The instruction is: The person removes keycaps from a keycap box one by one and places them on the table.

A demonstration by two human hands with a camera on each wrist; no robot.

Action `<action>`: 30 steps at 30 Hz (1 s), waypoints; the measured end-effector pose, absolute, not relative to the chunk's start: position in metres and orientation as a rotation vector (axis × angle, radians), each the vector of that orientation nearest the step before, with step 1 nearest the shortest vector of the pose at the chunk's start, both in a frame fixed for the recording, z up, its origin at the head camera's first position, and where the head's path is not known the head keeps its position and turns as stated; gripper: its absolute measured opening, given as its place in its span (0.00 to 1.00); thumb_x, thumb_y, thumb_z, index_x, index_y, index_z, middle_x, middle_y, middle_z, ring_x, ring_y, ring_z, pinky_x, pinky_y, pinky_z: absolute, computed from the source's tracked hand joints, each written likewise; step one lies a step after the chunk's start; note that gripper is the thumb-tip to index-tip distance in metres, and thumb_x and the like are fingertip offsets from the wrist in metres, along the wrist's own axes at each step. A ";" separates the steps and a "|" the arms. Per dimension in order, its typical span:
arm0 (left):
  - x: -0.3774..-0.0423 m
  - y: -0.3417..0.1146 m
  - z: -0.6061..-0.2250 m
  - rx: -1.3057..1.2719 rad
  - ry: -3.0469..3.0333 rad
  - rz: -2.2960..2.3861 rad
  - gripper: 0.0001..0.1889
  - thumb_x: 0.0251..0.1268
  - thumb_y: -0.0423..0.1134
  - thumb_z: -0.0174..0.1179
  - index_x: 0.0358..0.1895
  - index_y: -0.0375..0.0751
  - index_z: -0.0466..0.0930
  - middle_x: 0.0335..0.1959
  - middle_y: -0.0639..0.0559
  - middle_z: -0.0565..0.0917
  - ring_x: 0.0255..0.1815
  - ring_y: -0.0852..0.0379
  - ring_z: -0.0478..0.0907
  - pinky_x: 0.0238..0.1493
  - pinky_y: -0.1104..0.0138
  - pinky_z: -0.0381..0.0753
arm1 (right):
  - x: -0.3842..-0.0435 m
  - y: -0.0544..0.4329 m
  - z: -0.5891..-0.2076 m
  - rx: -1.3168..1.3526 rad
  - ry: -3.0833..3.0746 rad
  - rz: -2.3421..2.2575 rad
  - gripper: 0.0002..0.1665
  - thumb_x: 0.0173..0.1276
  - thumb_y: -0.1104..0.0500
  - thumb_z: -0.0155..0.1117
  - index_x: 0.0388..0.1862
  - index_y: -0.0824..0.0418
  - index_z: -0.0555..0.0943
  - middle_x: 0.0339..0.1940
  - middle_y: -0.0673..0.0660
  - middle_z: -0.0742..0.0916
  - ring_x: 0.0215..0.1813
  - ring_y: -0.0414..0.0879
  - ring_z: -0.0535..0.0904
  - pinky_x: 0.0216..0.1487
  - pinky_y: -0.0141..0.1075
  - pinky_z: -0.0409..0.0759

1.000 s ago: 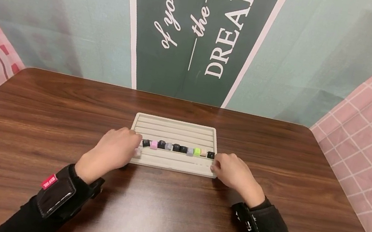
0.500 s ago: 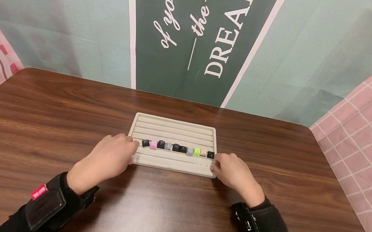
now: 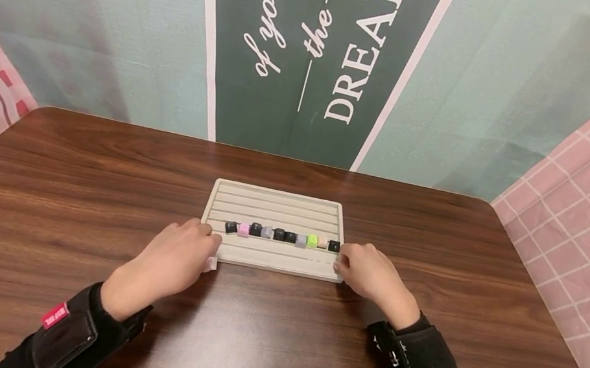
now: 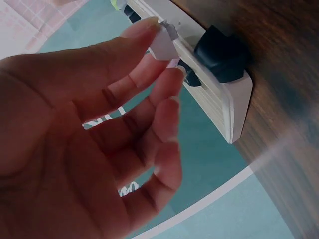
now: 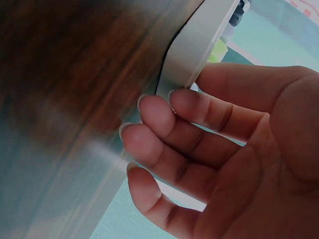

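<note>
- Fingers [image 4: 149, 69] of the left hand [image 3: 169, 257] are narrowed on a small pale keycap [image 4: 164, 45], pinched against the thumb; the other fingers curl loosely below.
- That keycap shows in the head view just under the left fingertips, by the near-left corner of the cream tray [image 3: 270, 260] — whether it touches the tray, I cannot tell.
- Fingers of the right hand [image 3: 371, 273] are at the tray's near-right corner: the thumb lies on the edge and the index fingertip meets the side, a narrow hold on the tray itself.
- Along a ridge of the tray runs a row of keycaps [image 3: 279, 234]: from the left, black, pink, black, grey, two black, grey, green, peach and black. The leftmost one sits a little tilted.
- The tray lies on the brown wood-grain surface [image 3: 63, 189], its ridges running from side to side.
- Both wrists carry black straps over black sleeves; the left strap [image 3: 67, 334] has a red tag [image 3: 55, 315].
- Behind hangs a blue-green cloth [image 3: 152, 21] with a dark lettered panel [image 3: 281, 129] — pink patterned cloth shows at either side.
</note>
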State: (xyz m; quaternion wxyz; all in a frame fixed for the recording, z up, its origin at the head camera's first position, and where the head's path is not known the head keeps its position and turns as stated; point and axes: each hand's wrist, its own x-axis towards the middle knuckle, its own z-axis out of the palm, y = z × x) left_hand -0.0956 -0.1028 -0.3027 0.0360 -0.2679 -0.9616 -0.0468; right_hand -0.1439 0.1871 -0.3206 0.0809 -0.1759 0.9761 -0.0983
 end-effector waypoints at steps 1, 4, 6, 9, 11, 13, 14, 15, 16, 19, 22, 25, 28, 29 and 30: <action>-0.095 -0.103 -0.303 -0.827 -2.956 -0.145 0.10 0.45 0.32 0.68 0.25 0.39 0.74 0.23 0.49 0.73 0.30 0.49 0.72 0.26 0.59 0.71 | -0.144 0.187 -0.321 -0.528 2.919 -0.294 0.13 0.61 0.61 0.61 0.18 0.57 0.72 0.15 0.49 0.72 0.20 0.41 0.67 0.22 0.34 0.65; -0.095 -0.102 -0.305 -0.838 -2.966 -0.152 0.10 0.43 0.31 0.68 0.23 0.40 0.74 0.23 0.50 0.72 0.31 0.49 0.71 0.27 0.60 0.70 | -0.144 0.188 -0.321 -0.537 2.922 -0.293 0.13 0.60 0.61 0.61 0.18 0.56 0.71 0.15 0.49 0.72 0.20 0.41 0.67 0.22 0.34 0.65; -0.096 -0.102 -0.306 -0.844 -2.966 -0.156 0.10 0.42 0.31 0.68 0.22 0.40 0.73 0.22 0.50 0.71 0.31 0.49 0.71 0.27 0.60 0.70 | -0.143 0.188 -0.321 -0.543 2.925 -0.291 0.13 0.60 0.61 0.61 0.17 0.56 0.71 0.15 0.48 0.72 0.20 0.41 0.67 0.22 0.34 0.65; -0.096 -0.101 -0.308 -0.846 -2.952 -0.160 0.10 0.41 0.30 0.68 0.21 0.40 0.73 0.22 0.50 0.70 0.30 0.49 0.70 0.26 0.61 0.69 | -0.143 0.188 -0.321 -0.546 2.928 -0.292 0.14 0.60 0.61 0.61 0.17 0.56 0.71 0.15 0.48 0.72 0.20 0.41 0.67 0.22 0.34 0.65; -0.096 -0.101 -0.309 -0.847 -2.939 -0.158 0.10 0.40 0.29 0.67 0.21 0.40 0.73 0.22 0.50 0.70 0.30 0.49 0.70 0.26 0.61 0.69 | -0.143 0.188 -0.321 -0.546 2.929 -0.291 0.14 0.60 0.61 0.61 0.17 0.56 0.71 0.15 0.48 0.72 0.20 0.41 0.67 0.22 0.34 0.65; -0.096 -0.101 -0.310 -0.846 -2.928 -0.155 0.10 0.40 0.28 0.67 0.21 0.40 0.73 0.22 0.50 0.69 0.30 0.49 0.69 0.25 0.61 0.69 | -0.143 0.188 -0.321 -0.544 2.930 -0.292 0.14 0.60 0.61 0.61 0.17 0.56 0.71 0.15 0.49 0.72 0.20 0.41 0.67 0.22 0.34 0.65; -0.096 -0.101 -0.310 -0.843 -2.927 -0.153 0.10 0.39 0.28 0.66 0.21 0.40 0.73 0.22 0.50 0.69 0.30 0.49 0.69 0.25 0.61 0.68 | -0.143 0.188 -0.321 -0.543 2.929 -0.292 0.14 0.60 0.61 0.61 0.17 0.57 0.71 0.15 0.49 0.72 0.20 0.41 0.67 0.22 0.34 0.65; -0.096 -0.101 -0.311 -0.839 -2.926 -0.150 0.10 0.39 0.28 0.66 0.21 0.40 0.73 0.22 0.50 0.69 0.30 0.49 0.69 0.25 0.61 0.68 | -0.143 0.188 -0.321 -0.542 2.928 -0.293 0.14 0.60 0.61 0.61 0.18 0.57 0.71 0.15 0.49 0.72 0.20 0.41 0.67 0.22 0.34 0.65; -0.096 -0.101 -0.311 -0.835 -2.926 -0.145 0.10 0.39 0.28 0.66 0.20 0.40 0.73 0.22 0.50 0.69 0.30 0.49 0.69 0.25 0.61 0.68 | -0.143 0.187 -0.321 -0.541 2.926 -0.293 0.13 0.60 0.61 0.61 0.18 0.57 0.71 0.15 0.49 0.72 0.20 0.41 0.67 0.22 0.34 0.65; -0.095 -0.101 -0.312 -0.823 -2.934 -0.137 0.10 0.39 0.28 0.67 0.20 0.40 0.73 0.22 0.50 0.69 0.30 0.49 0.70 0.25 0.61 0.68 | -0.144 0.187 -0.321 -0.538 2.925 -0.295 0.13 0.60 0.61 0.61 0.18 0.57 0.71 0.15 0.49 0.72 0.20 0.41 0.67 0.22 0.34 0.65; -0.096 -0.101 -0.313 -0.822 -2.935 -0.130 0.10 0.39 0.28 0.67 0.21 0.41 0.74 0.23 0.50 0.70 0.31 0.49 0.70 0.25 0.61 0.68 | -0.144 0.187 -0.321 -0.537 2.923 -0.295 0.13 0.61 0.61 0.61 0.18 0.57 0.71 0.16 0.49 0.72 0.20 0.41 0.67 0.22 0.34 0.65; -0.096 -0.102 -0.314 -0.817 -2.935 -0.131 0.10 0.39 0.29 0.67 0.21 0.41 0.73 0.23 0.50 0.70 0.32 0.49 0.70 0.26 0.60 0.68 | -0.144 0.187 -0.321 -0.533 2.920 -0.294 0.13 0.61 0.61 0.61 0.18 0.57 0.71 0.16 0.49 0.72 0.20 0.41 0.67 0.23 0.34 0.65; -0.095 -0.101 -0.313 -0.812 -2.935 -0.135 0.10 0.39 0.29 0.67 0.21 0.41 0.73 0.23 0.50 0.70 0.32 0.49 0.70 0.26 0.60 0.68 | -0.144 0.187 -0.321 -0.531 2.918 -0.292 0.13 0.61 0.61 0.61 0.18 0.57 0.71 0.16 0.49 0.72 0.20 0.41 0.67 0.23 0.34 0.65; -0.095 -0.101 -0.313 -0.810 -2.934 -0.137 0.10 0.39 0.29 0.67 0.21 0.40 0.73 0.23 0.50 0.70 0.32 0.49 0.70 0.26 0.60 0.68 | -0.144 0.187 -0.321 -0.530 2.916 -0.292 0.13 0.61 0.61 0.61 0.18 0.57 0.71 0.16 0.49 0.72 0.20 0.41 0.67 0.22 0.34 0.65; -0.095 -0.100 -0.313 -0.808 -2.931 -0.139 0.10 0.39 0.29 0.67 0.21 0.40 0.73 0.23 0.50 0.70 0.32 0.49 0.70 0.26 0.60 0.68 | -0.144 0.187 -0.321 -0.529 2.915 -0.293 0.13 0.61 0.61 0.61 0.19 0.57 0.71 0.16 0.49 0.72 0.20 0.41 0.67 0.22 0.34 0.65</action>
